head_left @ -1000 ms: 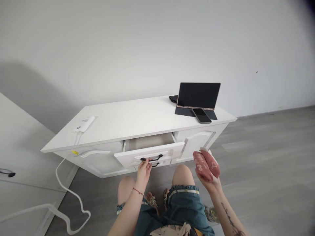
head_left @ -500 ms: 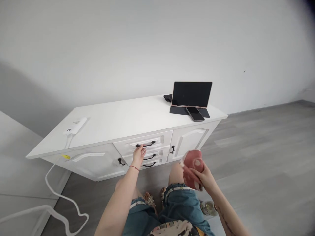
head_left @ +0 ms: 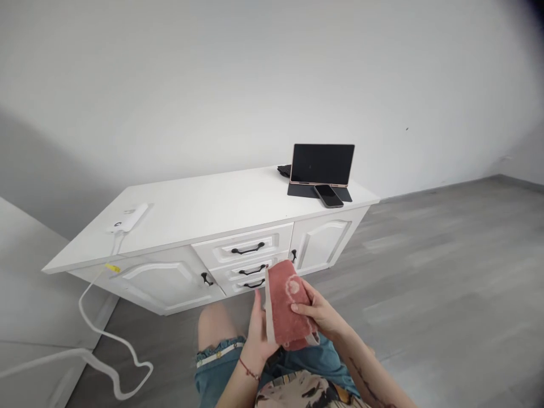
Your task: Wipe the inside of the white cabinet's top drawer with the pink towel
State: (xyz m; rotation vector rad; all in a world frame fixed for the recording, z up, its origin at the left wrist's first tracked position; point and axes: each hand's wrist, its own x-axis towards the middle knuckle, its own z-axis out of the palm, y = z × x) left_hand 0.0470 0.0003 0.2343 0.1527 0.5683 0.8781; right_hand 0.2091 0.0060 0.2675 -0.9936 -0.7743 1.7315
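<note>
While the right hand [head_left: 319, 313] grasps the red cloth [head_left: 285, 303], the left hand [head_left: 257, 333] is at its edge, partly hidden, its grip impossible to tell, near the closed drawers [head_left: 243, 259].

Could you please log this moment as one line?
right hand: gripping cloth; left hand: at cloth's left edge; top drawer: closed; phone: by tablet
</note>
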